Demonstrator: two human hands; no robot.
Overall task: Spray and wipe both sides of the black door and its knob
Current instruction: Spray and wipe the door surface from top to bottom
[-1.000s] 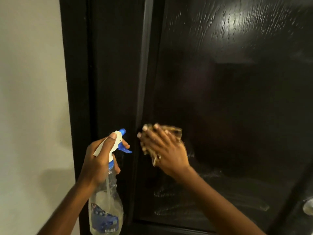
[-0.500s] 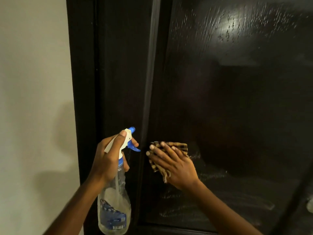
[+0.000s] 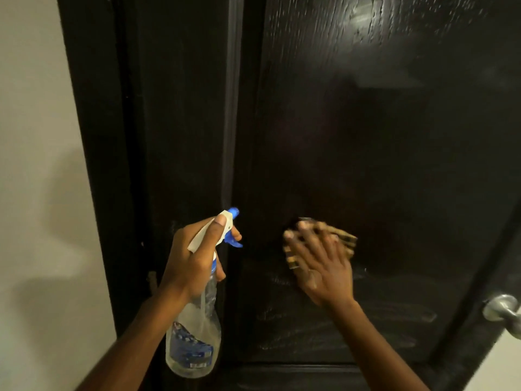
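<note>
The black door [image 3: 366,136] fills most of my view, straight in front of me, its grained panel shiny under a light near the top and streaked with wet smears low down. The metal knob [image 3: 501,309] sticks out at the door's right edge, low and well apart from both my hands. My right hand [image 3: 321,266] lies flat on the lower part of the panel, fingers [image 3: 303,238] straight and spread, pressing a brown checked cloth [image 3: 345,239] against the wood; the cloth shows past my fingertips and to either side of them, and the hand is a little blurred. To the left, my left hand [image 3: 194,261] grips the neck of a clear spray bottle [image 3: 194,342] held upright, thumb lying along the white head, one finger curled by the blue trigger, the blue nozzle facing the door. The bottle hangs in the air just in front of the raised strip along the panel's left side, touching nothing but my hand. Beyond it stands the dark door frame [image 3: 95,136], and left of that a pale wall [image 3: 36,165] carrying the soft shadow of my arm.
</note>
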